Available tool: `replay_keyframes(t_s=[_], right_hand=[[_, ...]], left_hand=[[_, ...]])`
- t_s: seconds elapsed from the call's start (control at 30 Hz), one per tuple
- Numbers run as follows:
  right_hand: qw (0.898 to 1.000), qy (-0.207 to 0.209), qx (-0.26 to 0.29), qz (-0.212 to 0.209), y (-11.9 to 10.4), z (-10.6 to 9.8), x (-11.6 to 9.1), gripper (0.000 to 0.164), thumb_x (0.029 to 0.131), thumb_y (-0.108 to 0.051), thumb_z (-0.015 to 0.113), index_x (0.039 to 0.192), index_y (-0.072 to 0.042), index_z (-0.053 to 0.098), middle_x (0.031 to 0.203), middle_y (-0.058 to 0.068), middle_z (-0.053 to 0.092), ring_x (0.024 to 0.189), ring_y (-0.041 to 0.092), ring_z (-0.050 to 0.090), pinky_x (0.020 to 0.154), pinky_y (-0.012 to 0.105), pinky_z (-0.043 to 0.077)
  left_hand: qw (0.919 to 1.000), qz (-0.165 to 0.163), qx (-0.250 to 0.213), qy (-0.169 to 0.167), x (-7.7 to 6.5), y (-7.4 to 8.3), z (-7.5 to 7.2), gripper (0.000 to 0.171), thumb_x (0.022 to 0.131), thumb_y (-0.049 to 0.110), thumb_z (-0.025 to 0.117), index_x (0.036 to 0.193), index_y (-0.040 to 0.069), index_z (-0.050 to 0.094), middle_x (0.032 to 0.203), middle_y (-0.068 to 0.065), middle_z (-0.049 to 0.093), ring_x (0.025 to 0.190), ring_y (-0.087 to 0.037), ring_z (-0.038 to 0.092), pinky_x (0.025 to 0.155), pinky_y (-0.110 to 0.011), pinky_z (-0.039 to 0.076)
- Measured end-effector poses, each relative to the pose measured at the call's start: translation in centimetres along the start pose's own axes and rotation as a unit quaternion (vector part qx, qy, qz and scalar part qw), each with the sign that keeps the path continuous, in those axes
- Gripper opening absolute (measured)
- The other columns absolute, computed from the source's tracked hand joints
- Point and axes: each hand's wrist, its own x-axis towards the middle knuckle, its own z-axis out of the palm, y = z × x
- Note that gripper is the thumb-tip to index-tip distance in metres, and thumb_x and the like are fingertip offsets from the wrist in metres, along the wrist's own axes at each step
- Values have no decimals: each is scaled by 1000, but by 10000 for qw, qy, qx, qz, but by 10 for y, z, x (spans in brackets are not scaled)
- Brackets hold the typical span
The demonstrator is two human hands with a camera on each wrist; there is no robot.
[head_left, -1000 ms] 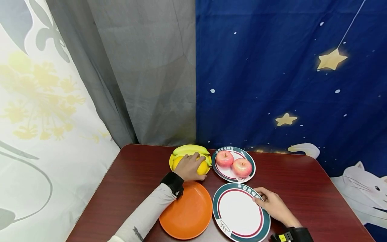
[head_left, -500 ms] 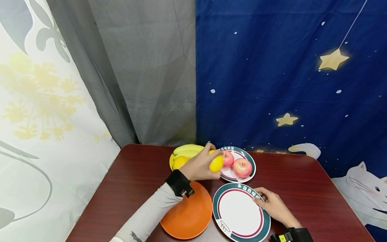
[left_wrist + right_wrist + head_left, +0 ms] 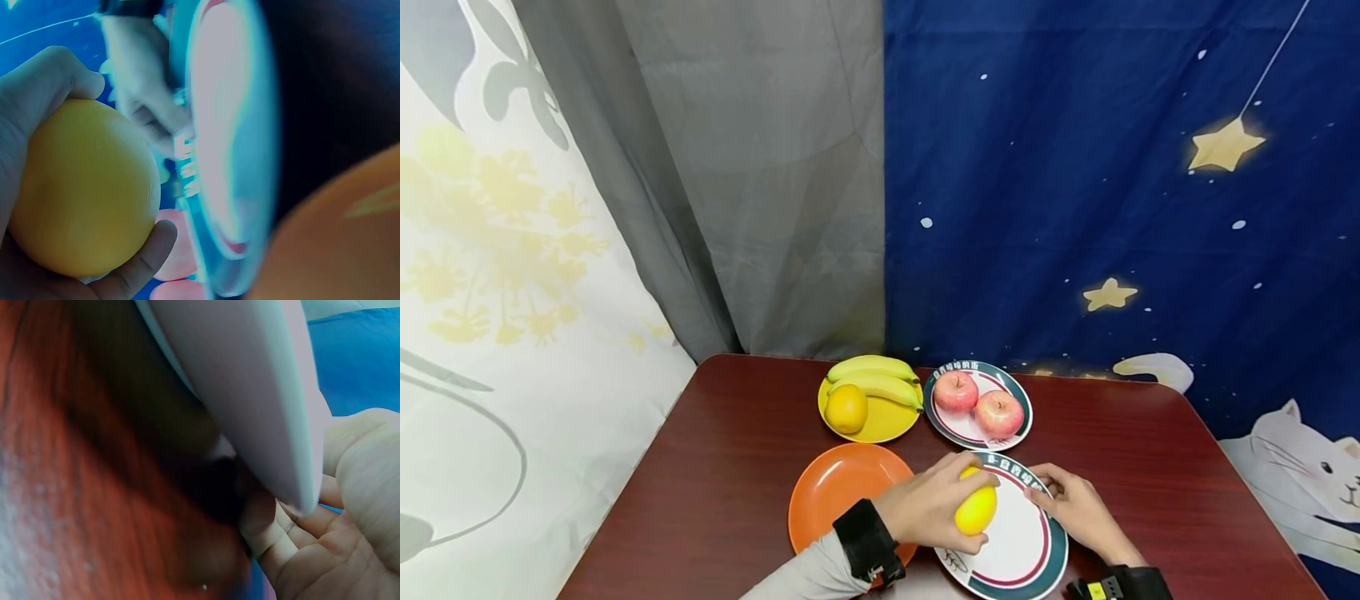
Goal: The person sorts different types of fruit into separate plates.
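My left hand grips a smooth, rounded yellow fruit, thumb on one side and fingers on the other. It overlaps the left part of a white plate with a green rim in the head view. The left wrist view shows the fruit close up. At the plate's right edge, my right hand pinches the rim, thumb on top. From the right wrist view, fingers reach beneath the plate's edge. An orange plate lies partly hidden under my left forearm.
On a yellow plate at the back lie bananas and another yellow fruit. Beside it, a second green-rimmed plate bears two red apples. All stand on a dark red wooden table, with curtains behind.
My left hand has lifted one yellow fruit off the yellow plate and carried it right and towards me, over the white plate. My right hand has stayed at the rim.
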Motion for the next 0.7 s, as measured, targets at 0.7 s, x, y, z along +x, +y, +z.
replay_keyframes(t_s=[0.7], right_hand=[[9999,2,107,46,-2,2,-1,34,88,-23,70,117,-8,63,83,1,59,70,17,51,60,24,41]], left_hand=[[9948,-139,78,-1001,-5,0,19,72,80,62,63,140,33,38,126,10,35,114,-6,36,85,-14,39]])
